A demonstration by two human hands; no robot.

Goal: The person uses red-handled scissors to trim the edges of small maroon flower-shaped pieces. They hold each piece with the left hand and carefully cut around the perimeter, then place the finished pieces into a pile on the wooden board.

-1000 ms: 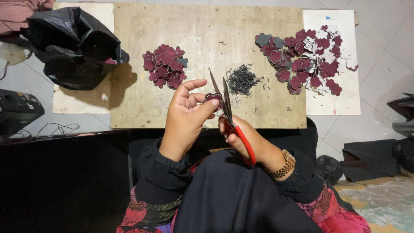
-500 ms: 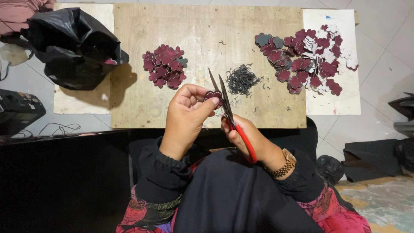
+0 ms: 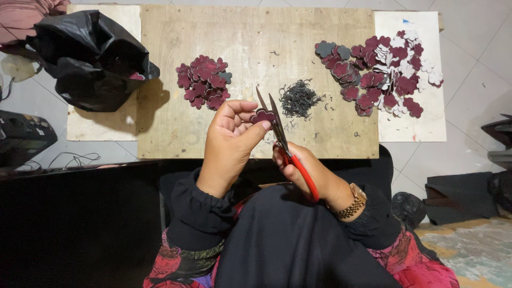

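holding a small maroon flower-shaped piece (image 3: 263,116) in our left hand (image 3: 230,143), thumb and fingertips pinched together on it, just above the near edge of the wooden board (image 3: 256,32). our right hand (image 3: 309,173) grips the red-handled scissors (image 3: 282,141), fingers closed around the handles; blades slightly apart in a narrow v, pointing far, the piece sitting right at the blades, touching or nearly so, can't tell which. gold wristwatch (image 3: 354,201) on our right wrist. on the board, far of our hands: a heap of dark trimmings (image 3: 298,98) just beyond the scissor tips, a compact pile of maroon pieces (image 3: 204,81) to the far left, well apart from the trimmings. to the far right a bigger, looser spread of maroon and white pieces (image 3: 381,74) straddling the board edge and a white sheet (image 3: 410,122). black plastic bag (image 3: 88,58) at far left, partly on a pale panel, partly off it. black clothing covers our lap in the near field.
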